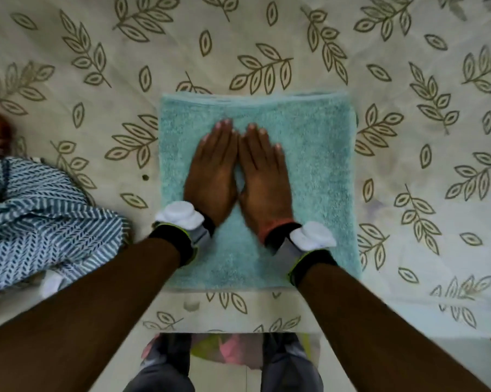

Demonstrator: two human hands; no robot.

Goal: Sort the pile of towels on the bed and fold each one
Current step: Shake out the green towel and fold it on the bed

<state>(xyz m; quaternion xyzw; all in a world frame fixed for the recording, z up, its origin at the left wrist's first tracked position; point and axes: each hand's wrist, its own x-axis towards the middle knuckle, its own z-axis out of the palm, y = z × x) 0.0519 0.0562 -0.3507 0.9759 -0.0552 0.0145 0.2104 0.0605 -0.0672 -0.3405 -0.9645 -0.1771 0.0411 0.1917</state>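
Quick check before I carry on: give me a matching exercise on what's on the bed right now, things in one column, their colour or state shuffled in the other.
Things:
1. teal towel
2. blue patterned cloth
3. left hand
4. bedsheet

Colour or state:
A. crumpled at the bed's left edge
B. cream with a leaf print
C. folded, lying flat mid-bed
D. fingers straight, pressing on the towel

Pairs: 1-C, 2-A, 3-D, 4-B.

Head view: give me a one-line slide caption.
Left hand and right hand press flat, side by side, on a folded teal towel on the leaf-print bedsheet.
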